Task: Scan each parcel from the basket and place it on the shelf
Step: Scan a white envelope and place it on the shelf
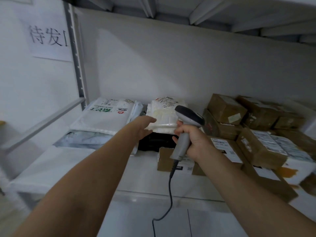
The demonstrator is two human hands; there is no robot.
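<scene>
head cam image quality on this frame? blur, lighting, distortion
Head view: dim, flat light with a grey cast, no glare. Wide-angle distortion in the head view bows the shelf upright. Also in the head view, motion blur smears the brown boxes near the right edge; the scanner in the right hand and the left hand on the white parcel are fairly sharp.

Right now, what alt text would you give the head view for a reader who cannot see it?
A person's left hand lays straight fingers on a white padded parcel atop a black parcel on a shelf, while the right hand grips a barcode scanner beside it. White mailers lie left, brown cardboard boxes right.
</scene>
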